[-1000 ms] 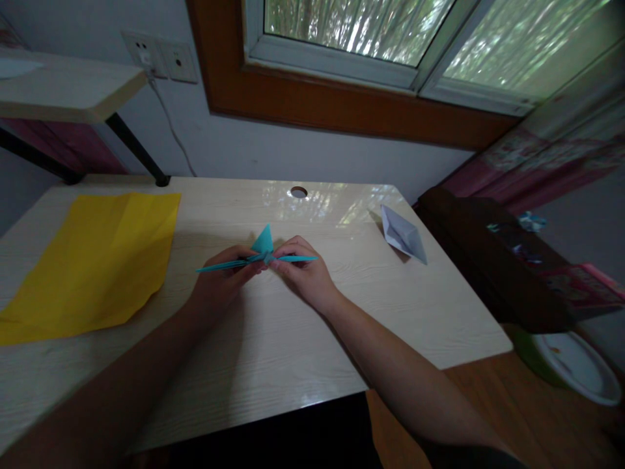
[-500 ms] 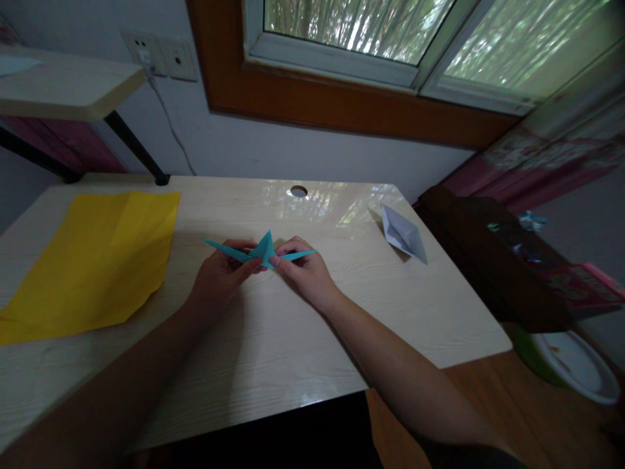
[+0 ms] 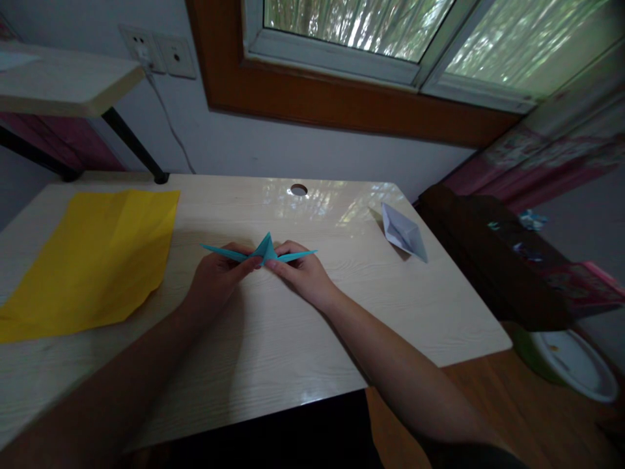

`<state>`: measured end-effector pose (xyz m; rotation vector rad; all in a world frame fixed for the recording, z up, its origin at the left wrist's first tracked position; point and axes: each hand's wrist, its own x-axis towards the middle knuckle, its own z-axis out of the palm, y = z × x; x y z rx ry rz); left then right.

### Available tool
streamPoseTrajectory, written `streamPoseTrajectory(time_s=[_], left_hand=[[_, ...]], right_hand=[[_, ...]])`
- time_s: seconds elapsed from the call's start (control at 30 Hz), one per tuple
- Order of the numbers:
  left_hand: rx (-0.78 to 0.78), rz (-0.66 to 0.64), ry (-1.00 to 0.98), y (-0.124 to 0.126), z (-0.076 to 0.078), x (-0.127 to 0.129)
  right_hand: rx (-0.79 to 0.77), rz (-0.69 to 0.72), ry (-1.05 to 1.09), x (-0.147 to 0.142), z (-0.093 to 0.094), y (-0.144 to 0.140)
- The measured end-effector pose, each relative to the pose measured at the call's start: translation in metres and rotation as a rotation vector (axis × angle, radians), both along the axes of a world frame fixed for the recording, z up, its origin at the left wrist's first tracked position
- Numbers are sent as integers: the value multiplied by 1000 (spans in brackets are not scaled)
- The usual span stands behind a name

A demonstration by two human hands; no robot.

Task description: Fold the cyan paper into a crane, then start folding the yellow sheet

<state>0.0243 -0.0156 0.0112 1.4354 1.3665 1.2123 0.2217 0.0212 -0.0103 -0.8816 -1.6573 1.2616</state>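
Between my hands is a folded blue paper crane (image 3: 265, 247), with a pointed peak in the middle and a thin spike out to each side. My left hand (image 3: 219, 273) is closed on its left half, thumb near the centre. On the right half my right hand (image 3: 301, 268) pinches the paper, its thumb close to the other thumb. Fingers cover parts of the folds. Both hands are low over the pale wooden desk (image 3: 303, 339).
Yellow paper (image 3: 102, 260) lies flat on the left of the desk. A folded white paper boat (image 3: 403, 229) rests at the right. Beyond are a raised shelf (image 3: 63, 81), a cable hole (image 3: 299, 189), a dark cabinet (image 3: 483, 260) and a basin (image 3: 576, 365) on the floor.
The left spike of the blue paper has tipped slightly lower, and the thumbs have shifted a little at the centre. Both hands keep their hold.
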Motion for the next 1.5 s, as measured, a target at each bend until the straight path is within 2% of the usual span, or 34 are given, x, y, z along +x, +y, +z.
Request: streamPoseTrajectory(time_s=[0.17,0.37,0.6,0.77,0.87,1.17,1.5], left_hand=[[-31,-64,-6,2,-1,0],[-44,-147,96,3,-4,-1],[-68,-116,36,0,-5,1],[-57,-105,13,-1,-5,2],[-67,-95,7,-2,-3,2],[-69,-98,7,-2,-8,2],[-64,-106,34,-2,-7,1]], right_hand=[[5,-32,10,0,1,-1],[4,-36,38,1,0,-2],[-36,21,56,1,0,-2],[-130,96,117,-1,-5,-2],[-154,91,153,-2,-7,-3],[-29,168,25,3,-3,-1],[10,185,-28,4,-1,-1]])
